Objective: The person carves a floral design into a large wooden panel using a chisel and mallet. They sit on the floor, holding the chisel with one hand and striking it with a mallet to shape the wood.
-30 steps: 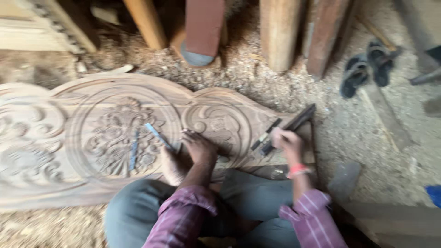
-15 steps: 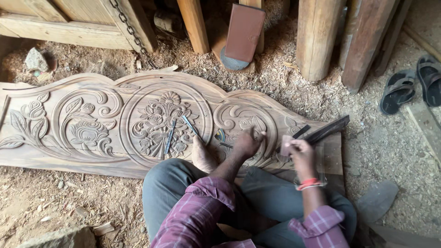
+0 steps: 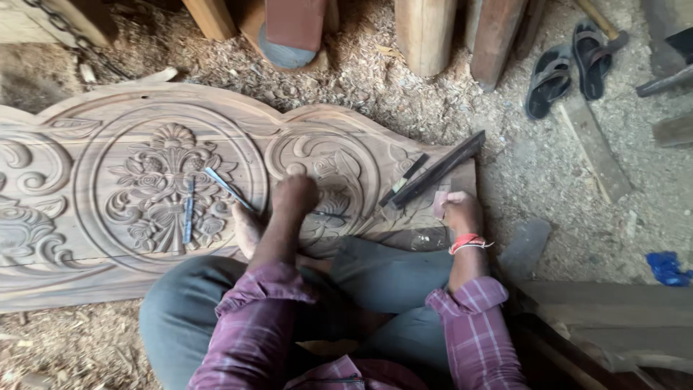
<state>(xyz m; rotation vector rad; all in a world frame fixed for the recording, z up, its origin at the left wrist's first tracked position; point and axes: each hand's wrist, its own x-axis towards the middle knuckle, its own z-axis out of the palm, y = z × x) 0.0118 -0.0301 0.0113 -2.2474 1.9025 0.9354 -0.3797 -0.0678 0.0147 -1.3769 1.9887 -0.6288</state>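
Sawdust floor (image 3: 447,108) carries carved panel (image 3: 108,202); carving in hand. Left hand (image 3: 294,193) fisted on chisel (image 3: 328,214) mid-panel; right hand (image 3: 460,211), fingers curled round pale block (image 3: 440,204) at right edge, likely to strike next.

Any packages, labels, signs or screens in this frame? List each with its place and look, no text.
None in view: no package, label, sign or screen shows.
The nearest candidate is a crumpled blue scrap lying on the sawdust floor at the far right; what it is cannot be told.
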